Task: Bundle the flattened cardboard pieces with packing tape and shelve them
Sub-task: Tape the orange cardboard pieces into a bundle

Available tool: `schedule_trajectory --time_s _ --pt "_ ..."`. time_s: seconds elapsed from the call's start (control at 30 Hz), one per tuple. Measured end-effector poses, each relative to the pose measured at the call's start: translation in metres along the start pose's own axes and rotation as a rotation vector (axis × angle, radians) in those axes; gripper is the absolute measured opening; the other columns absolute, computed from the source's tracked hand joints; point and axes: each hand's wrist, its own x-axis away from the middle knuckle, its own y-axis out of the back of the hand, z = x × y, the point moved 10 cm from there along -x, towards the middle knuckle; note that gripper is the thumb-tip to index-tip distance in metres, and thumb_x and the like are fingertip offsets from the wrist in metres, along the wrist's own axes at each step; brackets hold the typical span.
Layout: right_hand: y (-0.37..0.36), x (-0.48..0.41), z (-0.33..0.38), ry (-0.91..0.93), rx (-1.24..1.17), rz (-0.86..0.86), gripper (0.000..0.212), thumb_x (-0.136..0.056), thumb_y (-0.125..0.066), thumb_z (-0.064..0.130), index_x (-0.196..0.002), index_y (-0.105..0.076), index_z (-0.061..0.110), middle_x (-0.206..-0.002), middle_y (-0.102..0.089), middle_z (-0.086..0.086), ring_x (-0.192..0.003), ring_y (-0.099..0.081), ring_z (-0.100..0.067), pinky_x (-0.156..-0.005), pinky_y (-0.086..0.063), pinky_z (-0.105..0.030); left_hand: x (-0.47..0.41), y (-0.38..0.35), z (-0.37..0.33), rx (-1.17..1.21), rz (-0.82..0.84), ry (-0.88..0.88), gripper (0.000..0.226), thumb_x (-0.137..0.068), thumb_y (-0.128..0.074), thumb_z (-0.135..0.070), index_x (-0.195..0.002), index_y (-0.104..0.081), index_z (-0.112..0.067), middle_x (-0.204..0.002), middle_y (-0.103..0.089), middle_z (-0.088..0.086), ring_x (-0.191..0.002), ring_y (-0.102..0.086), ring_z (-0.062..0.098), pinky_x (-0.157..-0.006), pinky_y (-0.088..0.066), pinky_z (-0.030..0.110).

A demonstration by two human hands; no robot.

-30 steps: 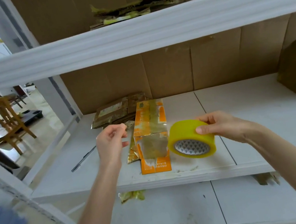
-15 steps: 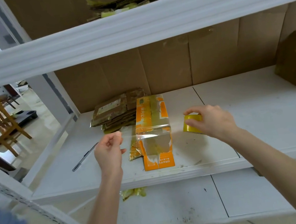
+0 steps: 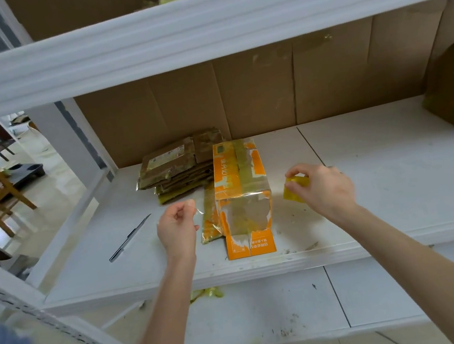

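Moved: over the last second your right hand [image 3: 324, 189] has carried the yellow roll of packing tape [image 3: 295, 194] from in front of you down to the white shelf board [image 3: 397, 175]. The roll is now just right of the carton and mostly hidden under your fingers.
Hands: your left hand [image 3: 177, 229] is curled and pinches the free end of the clear tape strip [image 3: 200, 211]. Your right hand grips the roll.
Bundle: the flattened orange-and-white printed cardboard carton [image 3: 239, 175] lies flat on the shelf between your hands. A narrow yellowish flattened piece [image 3: 209, 218] touches its left edge.
Axis: the carton's long side runs from the shelf's front lip towards the back wall, printed end flap nearest you. The tape crosses it left to right, about midway along.
Risk, slack: if the strip sags before you press it down, it will probably wrinkle or stick to itself.
Risk, shelf: drop either end too low and the tape may stick to the board instead of wrapping under the carton.
Risk, shift: pulling harder on the roll could drag the light carton sideways.
Left out: the stack of brown flattened cardboard pieces [image 3: 171, 165] behind is not under the strip.
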Motion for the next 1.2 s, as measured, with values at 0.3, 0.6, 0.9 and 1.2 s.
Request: schedule_trajectory --time_s 0.3,0.6,0.9,1.2 --pt "-0.042 -0.008 0.007 -0.047 0.005 0.139 0.015 -0.09 -0.059 0.049 -0.102 -0.057 0.04 -0.089 -0.061 0.004 -0.083 -0.056 -0.019 -0.067 -0.051 -0.03 -0.022 -0.022 0.023 -0.198 0.048 0.027 0.019 -0.092 -0.06 -0.026 -0.075 -0.057 -0.035 -0.079 -0.064 -0.01 -0.08 -0.061 0.01 -0.077 -0.055 0.038" --pt "-0.05 -0.007 0.011 -0.054 0.001 0.137 0.015 -0.09 -0.057 0.051 -0.102 -0.056 0.042 -0.081 -0.054 0.007 -0.077 -0.052 -0.016 -0.06 -0.042 -0.026 -0.014 -0.045 0.036 -0.373 0.142 0.121 0.032 -0.093 -0.058 -0.027 -0.124 -0.053 -0.027 -0.122 -0.052 -0.001 -0.103 -0.057 0.018 -0.088 -0.051 0.037" --pt "-0.056 -0.01 0.003 0.042 -0.164 0.327 0.033 -0.085 -0.067 0.047 -0.116 -0.059 0.046 -0.113 -0.063 0.011 -0.109 -0.056 -0.014 -0.082 -0.049 -0.031 0.077 -0.109 -0.052 -0.85 0.407 -0.908 0.046 -0.1 -0.045 -0.017 -0.145 -0.037 -0.016 -0.15 -0.038 0.0 -0.141 -0.03 0.017 -0.118 -0.013 0.032" --pt "-0.048 0.005 -0.03 0.0 -0.42 0.418 0.044 -0.084 -0.07 0.041 -0.125 -0.055 0.037 -0.104 -0.059 0.001 -0.094 -0.055 -0.013 -0.069 -0.044 -0.022 0.057 -0.1 -0.044 -0.88 0.316 -0.908 0.073 -0.068 -0.069 0.021 -0.129 -0.058 -0.017 -0.131 -0.06 0.001 -0.122 -0.054 0.023 -0.11 -0.027 0.041"
